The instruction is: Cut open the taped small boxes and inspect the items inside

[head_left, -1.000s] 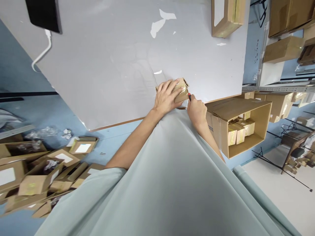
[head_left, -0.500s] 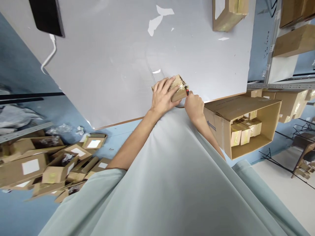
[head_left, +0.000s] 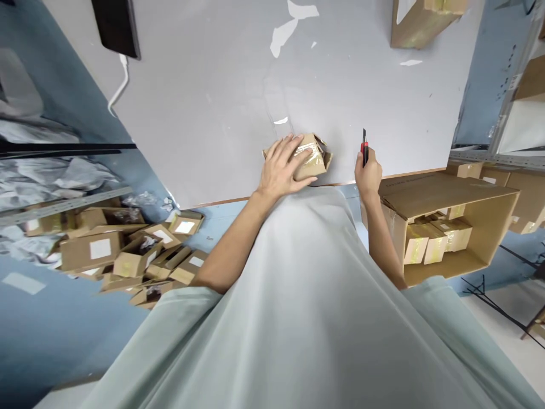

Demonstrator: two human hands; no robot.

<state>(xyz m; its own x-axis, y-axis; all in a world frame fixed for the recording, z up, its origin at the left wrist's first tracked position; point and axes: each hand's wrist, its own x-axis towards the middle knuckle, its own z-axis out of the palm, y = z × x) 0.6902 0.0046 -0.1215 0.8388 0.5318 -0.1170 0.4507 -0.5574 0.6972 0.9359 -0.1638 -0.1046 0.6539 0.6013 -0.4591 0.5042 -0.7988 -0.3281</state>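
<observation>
A small brown cardboard box [head_left: 317,161] with shiny clear tape lies at the near edge of the grey-white table [head_left: 204,113]. Its right end has loose, parted flaps. My left hand [head_left: 283,166] rests over the box's left part, fingers spread across the top and thumb along the near side, gripping it. Off to the right, my right hand [head_left: 368,173] is closed round a red and black utility knife [head_left: 364,146]. The knife's dark blade points away from me and is apart from the box.
A dark phone [head_left: 116,28] with a white cable lies far left. Another taped box [head_left: 426,23] stands far right. Paper scraps [head_left: 284,35] lie on the table. Beside its right edge is a large open carton [head_left: 451,190] holding small boxes. Opened boxes [head_left: 140,255] are heaped lower left.
My right hand has drawn the knife away from the box's right end, out to the right. The flaps there stand further apart. My left hand stays on the box; the view has shifted.
</observation>
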